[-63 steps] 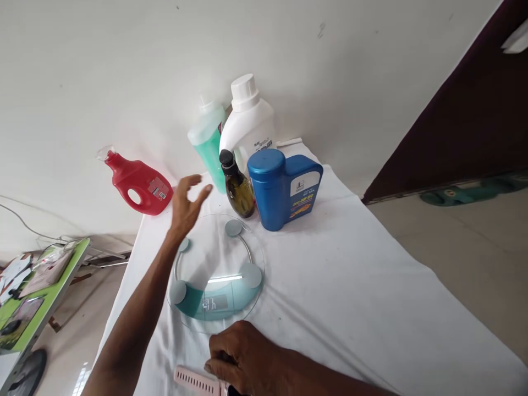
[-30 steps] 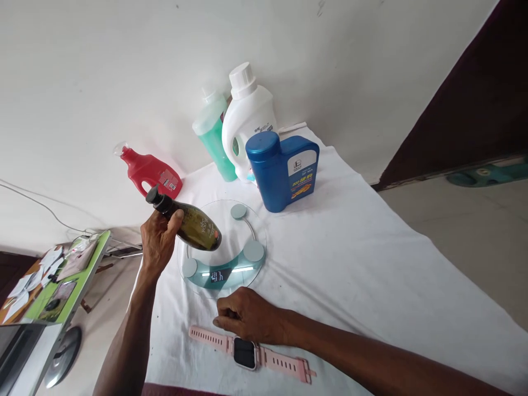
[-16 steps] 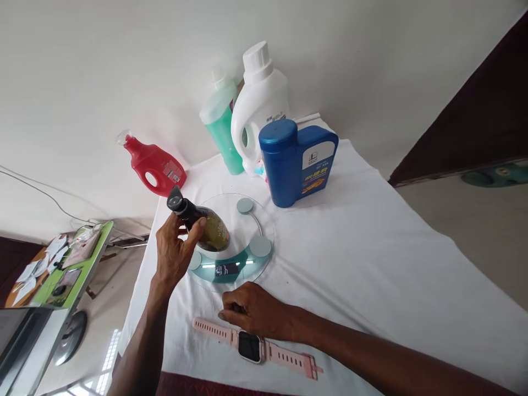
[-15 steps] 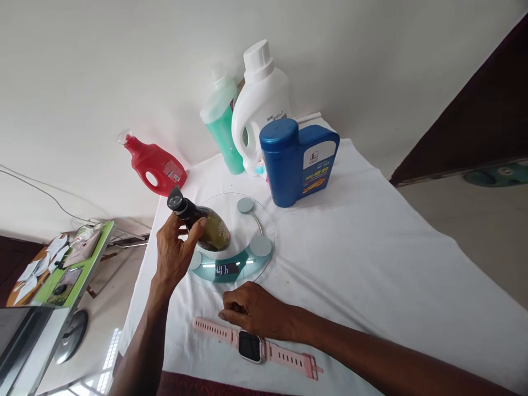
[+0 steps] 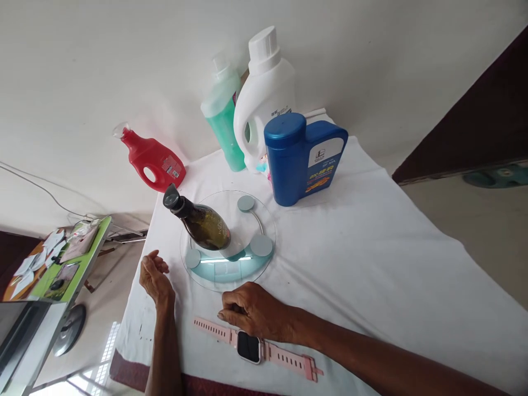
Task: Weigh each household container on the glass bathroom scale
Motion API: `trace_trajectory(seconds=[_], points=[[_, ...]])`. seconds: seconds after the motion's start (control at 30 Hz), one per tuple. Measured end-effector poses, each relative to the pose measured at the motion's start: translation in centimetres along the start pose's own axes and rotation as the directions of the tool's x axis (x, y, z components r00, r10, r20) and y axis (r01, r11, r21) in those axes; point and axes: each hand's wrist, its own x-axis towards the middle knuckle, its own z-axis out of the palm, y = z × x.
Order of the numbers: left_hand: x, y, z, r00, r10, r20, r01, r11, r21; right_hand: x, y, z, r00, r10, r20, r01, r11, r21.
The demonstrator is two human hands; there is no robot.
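A dark brown bottle (image 5: pixel 202 224) with a black cap stands on the round glass scale (image 5: pixel 264 263) in the middle of the white-clothed table (image 5: pixel 371 264). My left hand (image 5: pixel 153 278) hovers left of the scale, apart from the bottle, fingers loosely curled with nothing in them. Just in front of the scale, my right hand (image 5: pixel 252 312) rests on the cloth with its fingers curled under. A pink-strapped smartwatch (image 5: pixel 248 347) lies flat right below that hand.
A blue jug (image 5: pixel 303 157), a white jug (image 5: pixel 266 96) and a green bottle (image 5: pixel 223 124) stand behind the scale against the wall. Farther left a red jug (image 5: pixel 152 160) sits at the table's back corner. Off the table's left edge is a green side table (image 5: pixel 53 264) with papers.
My left hand picked the brown bottle from beside the blue jug, carried it over the scale, set it on the glass and let go, drawing back to the left. My right hand stayed put.
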Motion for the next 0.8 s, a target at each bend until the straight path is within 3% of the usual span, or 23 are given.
trace_trajectory(seconds=[0.1,0.47,0.57,0.63,0.7,0.8], points=[[0.0,-1.2,-0.2,0.999,-0.023,-0.024,0.022,0.999,-0.035,0.0,-0.1,0.0,1.000,-0.001,-0.004,0.001,1.000,0.010],[-0.5,-1.0,0.4,1.000,0.013,0.023,-0.012,1.000,-0.029,0.1,0.2,0.1,1.000,-0.018,-0.011,0.018,1.000,0.023],[-1.0,0.2,0.4,0.989,0.110,0.097,-0.111,0.994,-0.002,0.1,0.4,0.2,1.000,-0.017,-0.008,0.018,0.999,0.037],[-1.5,1.7,0.6,0.945,0.252,0.209,-0.258,0.966,-0.002,0.1,0.3,0.1,1.000,-0.017,-0.004,0.017,0.999,0.042],[-2.4,3.5,1.3,0.861,0.379,0.339,-0.382,0.922,-0.059,0.1,0.2,0.1,1.000,-0.011,-0.001,0.011,0.999,0.041],[-4.2,6.0,2.9,0.768,0.408,0.493,-0.411,0.905,-0.109,0.1,-0.1,0.0,1.000,0.009,0.009,-0.010,0.998,0.060]])
